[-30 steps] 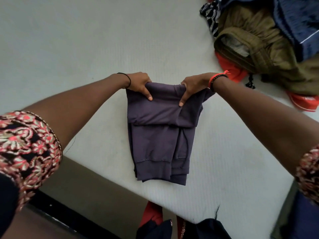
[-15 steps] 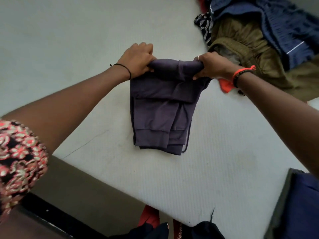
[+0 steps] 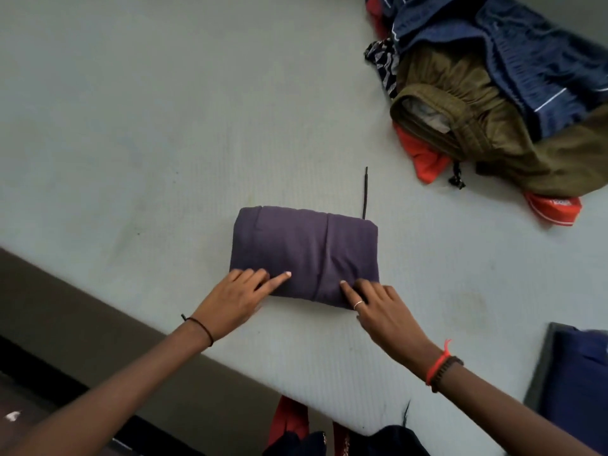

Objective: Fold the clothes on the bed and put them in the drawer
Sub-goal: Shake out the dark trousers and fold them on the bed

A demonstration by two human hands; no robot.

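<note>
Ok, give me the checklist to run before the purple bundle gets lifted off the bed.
1. Purple bundle folded compact, lying flat on the bed: ok.
2. Drawstring tucked in: not ok, it sticks out past the far edge.
3. Left grip and right grip holding the bundle: not ok, fingers only rest on its near edge.
4. Bundle apart from the unfolded pile: ok.
5. Drawer open and ready: cannot tell, none clearly in view.
</note>
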